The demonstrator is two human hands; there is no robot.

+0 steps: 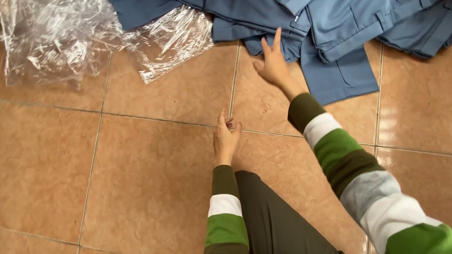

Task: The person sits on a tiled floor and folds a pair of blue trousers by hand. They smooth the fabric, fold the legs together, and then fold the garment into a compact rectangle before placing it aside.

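1. A heap of blue-grey garments is seen on the tiled floor, just beyond the fingertips of the right hand; none of them is held, and none appears laid out flat or folded apart from the heap
2. Crumpled clear plastic wrapping lies well to the left of both hands, beside the heap, already empty of cloth as far as can be judged
3. The work is judged to be at an early point: the garments are out of their wrapping, but the bare tiles in front of the person carry nothing yet
4. The right hand is stretched forward on a striped sleeve, its fingers spread apart and raised, touching nothing, the nearest trouser leg lying just to their right
5. The left hand is held lower and nearer the body, over a tile joint, its fingers loosely curled together and closed on nothing; whether the floor is touched cannot be told
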